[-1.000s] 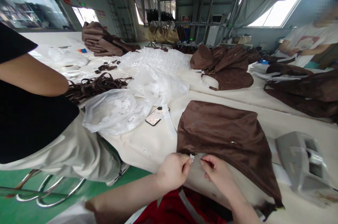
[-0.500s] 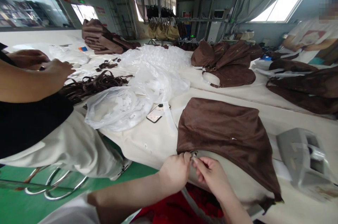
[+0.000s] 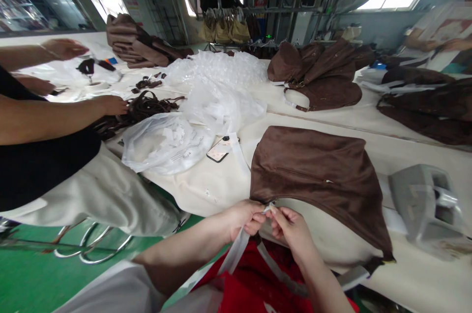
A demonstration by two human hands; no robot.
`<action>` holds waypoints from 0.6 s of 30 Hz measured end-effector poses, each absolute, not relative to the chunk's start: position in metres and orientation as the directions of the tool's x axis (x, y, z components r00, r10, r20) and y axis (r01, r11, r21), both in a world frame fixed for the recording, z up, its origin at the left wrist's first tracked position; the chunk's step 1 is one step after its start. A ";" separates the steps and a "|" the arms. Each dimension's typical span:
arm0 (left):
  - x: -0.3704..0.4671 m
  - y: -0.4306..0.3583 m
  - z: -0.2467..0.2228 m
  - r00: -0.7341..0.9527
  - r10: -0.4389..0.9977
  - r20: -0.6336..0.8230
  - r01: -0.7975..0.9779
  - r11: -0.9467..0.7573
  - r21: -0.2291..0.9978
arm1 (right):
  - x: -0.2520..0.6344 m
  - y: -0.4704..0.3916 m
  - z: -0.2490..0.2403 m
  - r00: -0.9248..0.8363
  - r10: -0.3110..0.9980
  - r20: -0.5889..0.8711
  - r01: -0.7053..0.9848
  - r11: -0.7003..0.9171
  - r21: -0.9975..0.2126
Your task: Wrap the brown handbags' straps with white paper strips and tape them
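Note:
A brown bag [image 3: 313,160] lies flat on the cream-covered table, its curved opening toward me. At the bag's left lower corner, my left hand [image 3: 248,218] is closed on a pale strip [image 3: 236,252] that hangs down over my lap. Close beside it on the right, my right hand [image 3: 289,224] pinches the strip's upper end by a small metal fitting [image 3: 272,203] at the bag's corner. Fingers partly cover the fitting. A second wrapped strap [image 3: 354,277] reaches from the bag's right lower corner.
A grey tape dispenser [image 3: 424,210] stands right of the bag. Left are a phone [image 3: 219,150], clear plastic bags [image 3: 165,143] and dark straps [image 3: 147,105], which a co-worker's hand touches. More brown bags [image 3: 324,74] lie at the back.
A pale strip now hangs below my left hand, whose fingers have shifted around it. The co-worker's arm has reached to the dark straps, and another person's hand shows behind. The view has tilted slightly.

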State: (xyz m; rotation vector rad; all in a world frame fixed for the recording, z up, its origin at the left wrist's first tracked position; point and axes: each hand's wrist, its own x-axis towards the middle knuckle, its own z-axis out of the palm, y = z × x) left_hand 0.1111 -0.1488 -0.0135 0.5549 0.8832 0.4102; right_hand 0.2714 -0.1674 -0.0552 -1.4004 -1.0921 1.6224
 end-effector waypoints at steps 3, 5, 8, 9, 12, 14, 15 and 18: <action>0.110 -0.145 -0.008 0.739 0.350 -0.575 -0.079 0.894 0.442 | 0.273 -0.165 -0.053 -0.166 0.903 -0.397 0.002 -0.402 -0.915; 0.114 -0.145 -0.007 0.775 0.303 -0.554 -0.040 0.899 0.436 | 0.272 -0.164 -0.051 -0.191 0.900 -0.392 -0.006 -0.400 -0.917; 0.123 -0.154 -0.004 0.714 0.410 -0.568 0.030 0.792 0.609 | 0.272 -0.161 -0.048 -0.197 0.926 -0.322 0.044 -0.320 -0.946; 0.124 -0.158 -0.001 0.672 0.495 -0.551 0.074 0.695 0.715 | 0.274 -0.160 -0.047 -0.185 0.938 -0.293 0.079 -0.283 -0.956; 0.116 -0.165 0.010 0.568 0.759 -0.317 0.337 0.136 0.932 | 0.293 -0.159 -0.039 -0.082 0.963 -0.256 0.160 -0.240 -0.957; 0.099 -0.160 0.016 0.539 0.826 -0.165 0.488 -0.147 0.860 | 0.313 -0.159 -0.031 0.046 0.975 -0.218 0.221 -0.223 -0.950; 0.090 -0.154 0.016 0.503 0.855 -0.127 0.523 -0.185 0.832 | 0.324 -0.160 -0.027 0.113 0.981 -0.157 0.287 -0.183 -0.940; 0.062 -0.131 0.005 0.267 0.961 -0.067 0.550 -0.096 0.830 | 0.350 -0.160 -0.022 0.147 0.974 0.175 0.613 0.050 -0.789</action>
